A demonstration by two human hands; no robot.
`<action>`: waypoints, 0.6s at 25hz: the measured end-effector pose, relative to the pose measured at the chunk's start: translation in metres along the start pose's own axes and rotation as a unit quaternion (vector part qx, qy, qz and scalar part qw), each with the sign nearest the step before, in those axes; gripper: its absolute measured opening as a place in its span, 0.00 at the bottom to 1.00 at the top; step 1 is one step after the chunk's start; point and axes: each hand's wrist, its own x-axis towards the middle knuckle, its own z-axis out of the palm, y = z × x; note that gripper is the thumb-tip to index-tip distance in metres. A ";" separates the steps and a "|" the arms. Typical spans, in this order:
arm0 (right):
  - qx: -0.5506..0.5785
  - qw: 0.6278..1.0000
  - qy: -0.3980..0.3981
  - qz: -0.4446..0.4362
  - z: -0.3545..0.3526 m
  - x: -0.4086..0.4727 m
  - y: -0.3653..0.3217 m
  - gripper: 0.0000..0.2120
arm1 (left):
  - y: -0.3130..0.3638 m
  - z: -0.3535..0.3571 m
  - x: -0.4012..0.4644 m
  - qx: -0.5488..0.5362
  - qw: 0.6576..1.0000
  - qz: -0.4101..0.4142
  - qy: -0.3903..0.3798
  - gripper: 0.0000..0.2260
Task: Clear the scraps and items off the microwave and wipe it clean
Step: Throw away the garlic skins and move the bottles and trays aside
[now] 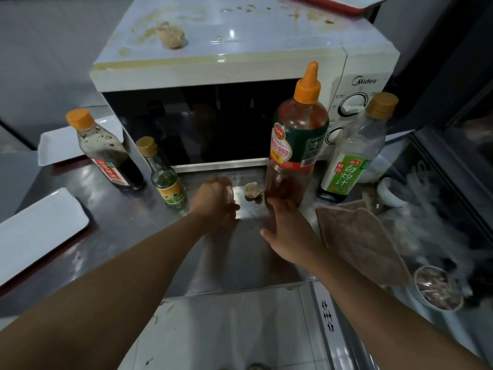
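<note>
A white microwave [240, 65] stands at the back of the steel counter, its top smeared with yellowish stains and carrying a lumpy food scrap [170, 36] at the left. A second scrap [253, 189] lies on the counter in front of the door. My left hand [214, 200] hovers just left of that scrap, fingers curled, and whether it holds something pale I cannot tell. My right hand [286, 231] reaches forward with fingers spread, its fingertips at the base of the tall ketchup bottle [298, 134] with the orange nozzle cap.
A soy sauce bottle [106, 150] and a small oil bottle [165, 174] stand left of my hands; a clear bottle with a green label [354, 150] stands right. A brown cloth [357, 241] lies at the right. White trays [40, 231] sit at the left. A small bowl [437, 288] is near the right edge.
</note>
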 end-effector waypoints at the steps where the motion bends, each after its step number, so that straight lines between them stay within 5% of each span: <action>1: 0.003 1.000 -0.001 -0.003 0.000 0.000 0.002 0.32 | 0.000 0.002 0.001 0.009 1.000 -0.002 -0.011 0.24; 15: 0.012 0.999 0.011 -0.043 0.014 0.009 -0.013 0.30 | -0.016 -0.005 -0.009 0.016 1.000 -0.010 -0.021 0.18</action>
